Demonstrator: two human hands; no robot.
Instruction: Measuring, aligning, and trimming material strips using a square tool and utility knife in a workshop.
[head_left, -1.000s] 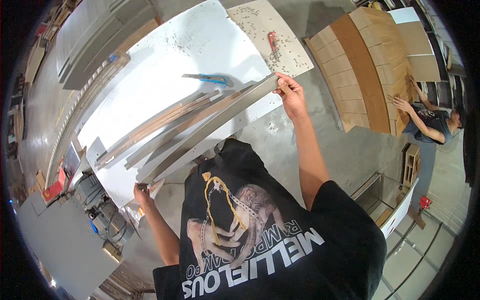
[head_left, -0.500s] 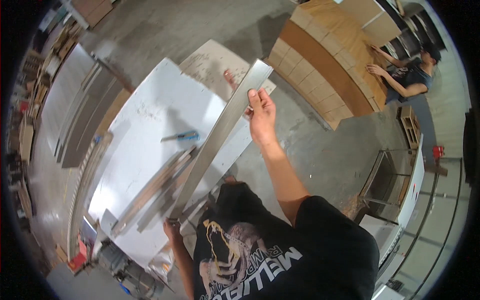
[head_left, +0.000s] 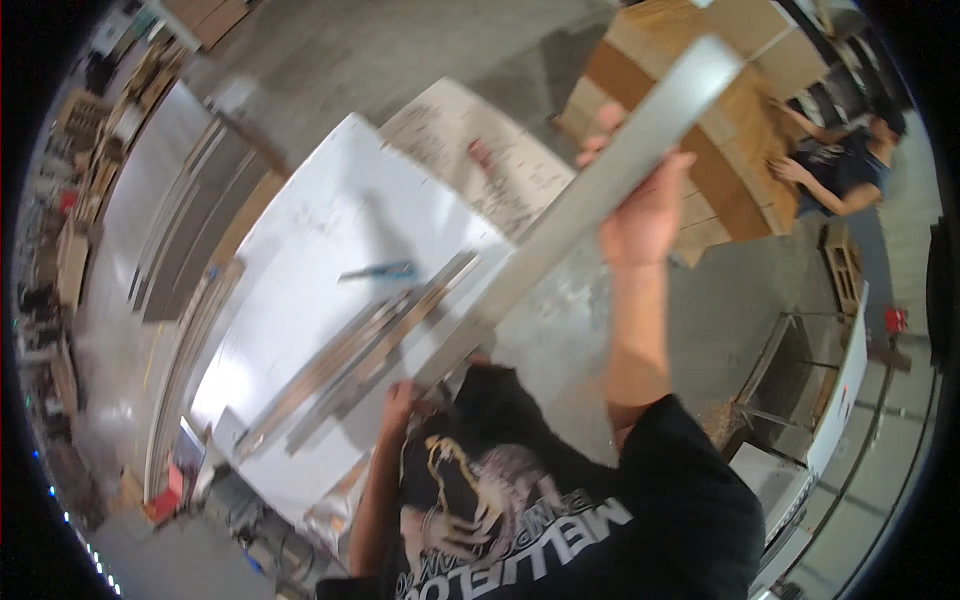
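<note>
A long grey board (head_left: pixel 565 232), smooth and slightly blurred by motion, slants up from my waist toward the far right above the floor. Around its far part my right hand (head_left: pixel 645 205) is closed, thumb on one side and fingertips showing past the other edge. My left hand (head_left: pixel 402 402) is at the board's near end, closed on it, though its fingers are partly hidden. Beneath, on a white-topped table (head_left: pixel 310 205), lies a blue-handled utility knife (head_left: pixel 385 271). Several narrow brown and grey strips (head_left: pixel 365 345) rest close to the board's near half.
A speckled pale panel (head_left: pixel 455 125) with a reddish object (head_left: pixel 482 156) on it adjoins the table's far side. More grey boards (head_left: pixel 195 220) lie at left. At far right a co-worker (head_left: pixel 845 165) leans over a large brown-covered stack (head_left: pixel 640 45). A metal-framed cart (head_left: pixel 785 370) stands at right.
The board has swung up and to the right, its far end now higher. My right hand has moved right, with fingers wrapped farther round it; my left hand has shifted up and right.
</note>
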